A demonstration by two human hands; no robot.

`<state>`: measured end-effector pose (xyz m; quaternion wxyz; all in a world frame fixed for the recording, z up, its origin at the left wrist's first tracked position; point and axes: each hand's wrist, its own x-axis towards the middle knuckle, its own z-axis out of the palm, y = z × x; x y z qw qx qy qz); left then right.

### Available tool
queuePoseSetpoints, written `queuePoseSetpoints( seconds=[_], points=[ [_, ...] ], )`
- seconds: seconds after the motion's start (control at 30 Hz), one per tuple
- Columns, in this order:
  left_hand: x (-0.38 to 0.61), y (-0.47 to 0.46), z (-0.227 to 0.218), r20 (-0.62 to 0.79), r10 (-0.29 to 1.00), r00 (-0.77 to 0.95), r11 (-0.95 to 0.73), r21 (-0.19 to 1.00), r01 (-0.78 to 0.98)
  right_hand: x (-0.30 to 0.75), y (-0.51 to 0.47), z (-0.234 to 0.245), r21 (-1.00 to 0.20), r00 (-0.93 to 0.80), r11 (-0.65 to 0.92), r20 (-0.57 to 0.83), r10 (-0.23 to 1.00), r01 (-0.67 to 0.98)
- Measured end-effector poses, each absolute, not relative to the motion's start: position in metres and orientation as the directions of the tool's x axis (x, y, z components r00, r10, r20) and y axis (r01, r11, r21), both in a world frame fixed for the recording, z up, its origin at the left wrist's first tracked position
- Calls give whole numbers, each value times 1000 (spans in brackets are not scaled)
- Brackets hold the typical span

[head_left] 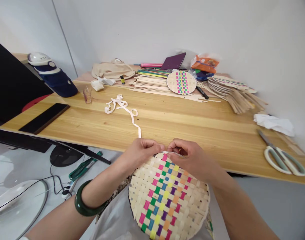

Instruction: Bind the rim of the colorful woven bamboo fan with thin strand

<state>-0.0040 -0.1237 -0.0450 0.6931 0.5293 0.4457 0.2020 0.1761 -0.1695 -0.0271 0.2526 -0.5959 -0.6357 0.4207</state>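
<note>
A round woven mat (167, 196) of pale strips with a coloured checker middle lies in my lap below the table edge. My left hand (139, 151) is closed in a pinch at the mat's top rim, holding a cream ribbon (122, 106) that trails back across the wooden table (192, 123). My right hand (189, 156) is also closed, pinching the ribbon against the rim just right of the left hand. A dark green bangle (86, 203) sits on my left wrist.
Scissors (282, 156) lie at the table's right edge beside white tissue (274, 122). At the back are a finished woven disc (181, 82), stacked strips (152, 85), more woven pieces (234, 88), a purple notebook (173, 61). A black phone (44, 117) and a navy cap (57, 81) lie left.
</note>
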Motion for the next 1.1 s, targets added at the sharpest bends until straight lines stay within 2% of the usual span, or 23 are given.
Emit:
queuePoseSetpoints(
  seconds=[0.17,0.37,0.57,0.9,1.1],
  points=[
    [-2,-120,-48,-463,710,531,463,875,144,174,-170,-24,-819,-134,-107,-218,967,564],
    [-2,-118,-48,-366,765,530,306,931,202,173,-169,-24,-810,-113,-111,-213,971,575],
    [-3,-118,-49,-280,799,533,171,954,245,184,-169,-32,-868,-145,-129,-224,964,480],
    [-2,-119,-49,-257,794,550,165,963,212,185,-171,-33,-895,-126,-78,-148,981,440],
    [-2,-122,-49,-251,797,549,155,964,215,180,-168,-29,-872,-142,-96,-185,972,480]
  ],
)
